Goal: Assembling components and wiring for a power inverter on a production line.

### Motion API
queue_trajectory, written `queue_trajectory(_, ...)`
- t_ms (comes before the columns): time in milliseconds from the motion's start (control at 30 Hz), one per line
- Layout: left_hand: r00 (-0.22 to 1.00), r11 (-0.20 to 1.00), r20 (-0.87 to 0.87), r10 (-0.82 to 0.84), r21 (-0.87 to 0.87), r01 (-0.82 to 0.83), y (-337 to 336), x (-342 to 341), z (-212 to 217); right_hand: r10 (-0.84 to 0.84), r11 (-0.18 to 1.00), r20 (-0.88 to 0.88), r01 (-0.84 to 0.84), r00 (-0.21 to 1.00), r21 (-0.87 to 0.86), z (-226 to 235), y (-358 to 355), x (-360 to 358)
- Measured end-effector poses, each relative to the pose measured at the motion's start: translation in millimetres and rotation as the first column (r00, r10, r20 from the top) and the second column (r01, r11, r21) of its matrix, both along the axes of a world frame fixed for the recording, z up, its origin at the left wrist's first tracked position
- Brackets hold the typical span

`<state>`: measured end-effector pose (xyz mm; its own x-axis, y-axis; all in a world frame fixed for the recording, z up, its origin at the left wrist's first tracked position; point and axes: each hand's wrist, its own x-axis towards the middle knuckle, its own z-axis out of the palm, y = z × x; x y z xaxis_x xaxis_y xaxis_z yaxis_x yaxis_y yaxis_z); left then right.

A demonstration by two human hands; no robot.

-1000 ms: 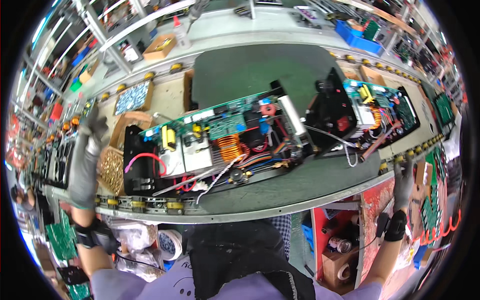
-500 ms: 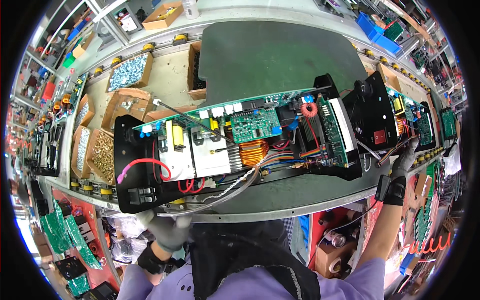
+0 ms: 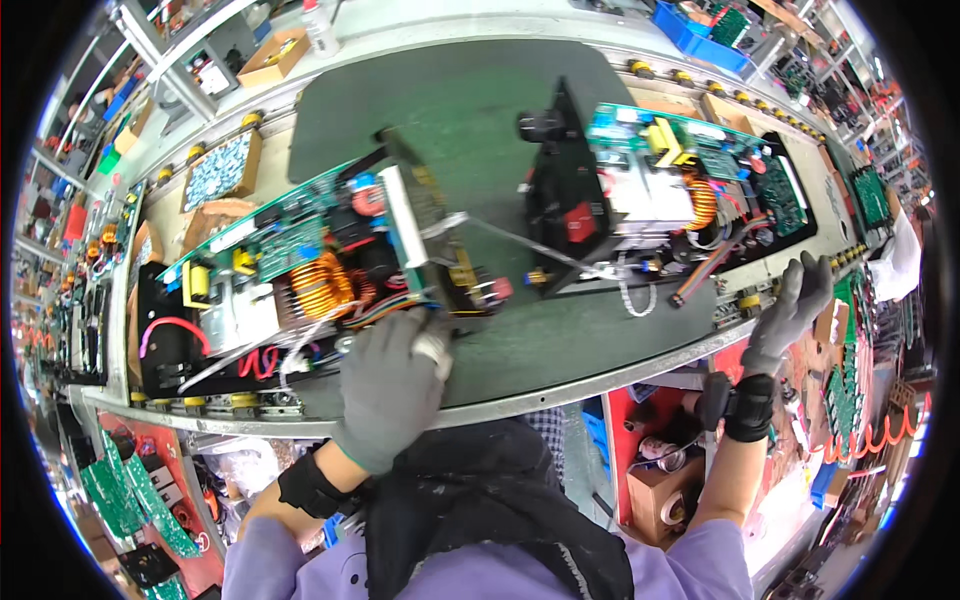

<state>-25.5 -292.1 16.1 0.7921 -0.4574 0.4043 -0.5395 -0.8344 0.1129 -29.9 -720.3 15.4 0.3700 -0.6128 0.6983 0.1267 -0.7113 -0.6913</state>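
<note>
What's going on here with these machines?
A person has two uncovered machines in front of them. Their gray-gloved left grip is at the near side of the left machine; I can't tell whether it touches. Their right grip is open, holding nothing, on the near side of the right machine. A dark green mat shows between the machines.

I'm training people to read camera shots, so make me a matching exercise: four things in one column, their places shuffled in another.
Things
1. gloved left hand
2. gloved right hand
3. blue bin
4. cardboard box of silvery parts

Places
A. beside the yellow rollers at right
B. beyond the left open unit, at left
C. at that unit's near side
D. at the picture's upper right

Pairs: 1-C, 2-A, 3-D, 4-B
</note>
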Motion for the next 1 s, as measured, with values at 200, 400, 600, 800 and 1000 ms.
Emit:
queue_trajectory(200,0.989,0.989,-0.014,0.149,0.024,-0.149,-0.9,9.6,-17.6,0.236,0.873,-0.294,-0.334,0.926,-0.355,-8.2,26.3,-7.9)
queue_trajectory(400,0.986,0.985,0.052,0.157,-0.083,-0.153,-3.9,19.2,-30.7,-0.082,0.678,-0.533,-0.345,0.842,-0.649,-3.1,34.5,15.9)
queue_trajectory(600,0.998,0.988,0.018,0.054,-0.144,-0.051,3.3,25.1,-37.5,-0.366,0.530,-0.683,-0.462,0.632,-0.711,-10.3,21.0,19.8)
queue_trajectory(800,0.997,0.993,0.012,0.074,-0.093,-0.073,1.0,25.3,-29.4,-0.499,0.409,-0.571,-0.404,0.651,-0.818,-13.6,19.3,18.9)
queue_trajectory(1000,0.998,0.995,-0.001,0.056,-0.084,-0.056,0.6,26.0,-20.7,-0.618,0.246,-0.511,-0.470,0.598,-0.847,-21.2,18.7,31.9)
